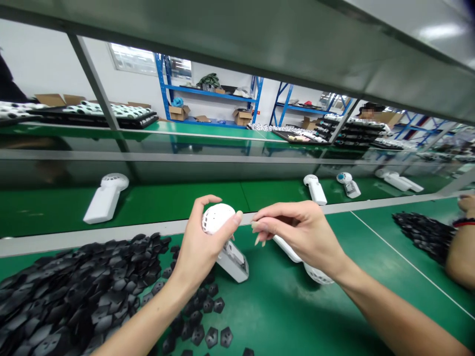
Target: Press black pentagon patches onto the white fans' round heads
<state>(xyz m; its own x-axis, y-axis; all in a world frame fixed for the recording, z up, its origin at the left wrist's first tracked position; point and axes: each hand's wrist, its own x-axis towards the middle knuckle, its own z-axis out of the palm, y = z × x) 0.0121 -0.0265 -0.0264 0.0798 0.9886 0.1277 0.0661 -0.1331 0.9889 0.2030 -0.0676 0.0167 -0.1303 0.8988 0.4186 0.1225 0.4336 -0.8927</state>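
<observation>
My left hand [202, 242] is wrapped round the round head of a white device [233, 261], whose handle tilts down to the right with its inside exposed. To the right, my right hand [293, 227] has thumb and fingers pinched together, apart from the device; what they hold, if anything, is too small to make out. Partly behind my right hand, another white device [319, 274] lies on the green table [289, 316]. Black five-sided pieces [211, 337] lie scattered below my left hand, beside a large heap of black pieces [85, 291].
White devices [102, 202] lie spaced along the green conveyor [178, 198] beyond the table edge. At the far right, another person's arm [462, 252] is by a second black pile [423, 235]. A metal frame [237, 44] crosses overhead; loaded trays [137, 121] stand behind.
</observation>
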